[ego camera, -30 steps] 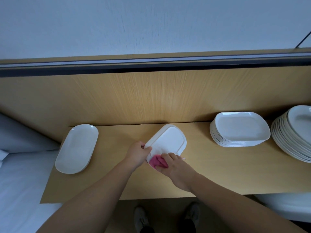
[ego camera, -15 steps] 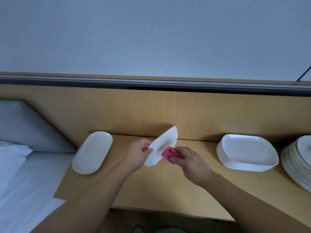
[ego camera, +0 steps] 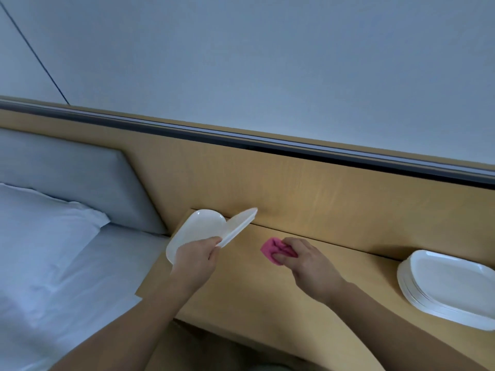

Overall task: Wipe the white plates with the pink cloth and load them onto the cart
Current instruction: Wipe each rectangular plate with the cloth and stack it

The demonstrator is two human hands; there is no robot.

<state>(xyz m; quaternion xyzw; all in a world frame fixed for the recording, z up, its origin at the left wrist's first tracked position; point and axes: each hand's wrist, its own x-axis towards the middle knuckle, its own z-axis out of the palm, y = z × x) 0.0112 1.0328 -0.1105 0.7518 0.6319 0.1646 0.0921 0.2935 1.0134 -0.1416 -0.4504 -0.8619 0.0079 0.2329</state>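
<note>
Plate-wiping at a bedside desk [ego camera: 254, 303]: your left grip [ego camera: 197, 259] pinches a white plate [ego camera: 239, 224] by its near rim. It holds the plate tilted almost edge-on above the desk's left end, where a white oval plate [ego camera: 198, 228] lies flat just behind it. Your right grip [ego camera: 308, 263] is curled round the bunched pink cloth [ego camera: 274, 249], apart from the held plate and low over the desk; whether the cloth touches the wood cannot be told. A stack of white plates [ego camera: 444, 287] waits at the right edge of the view, and the cart is out of sight. The risk from here, as a judgement: the plate hangs from a narrow pinch at one rim. A slick glaze or a hasty swing toward the cart could let it slip, strike the oval plate, or drop past the desk's edge toward the bed [ego camera: 67, 277].
</note>
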